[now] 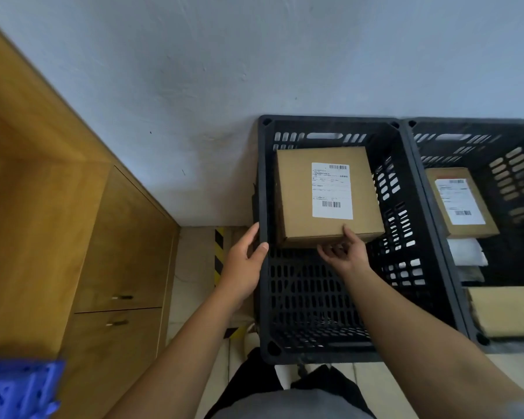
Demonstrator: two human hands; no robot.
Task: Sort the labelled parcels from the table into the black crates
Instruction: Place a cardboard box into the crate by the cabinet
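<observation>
Cardboard parcel [327, 198] going into left crate [262, 297] | right hand [344, 255] pinches its near edge | left hand [244, 267] grips rim | right crate [521, 176] holds several | table unseen, remainder unknown.

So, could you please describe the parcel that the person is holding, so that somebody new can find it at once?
Two black crates stand side by side against the pale wall; take the left crate, next to the wooden cabinet. The brown cardboard parcel sits at its far end, gripped by the right hand. Unlike the parcels in the right crate, it is alone in its crate.
</observation>
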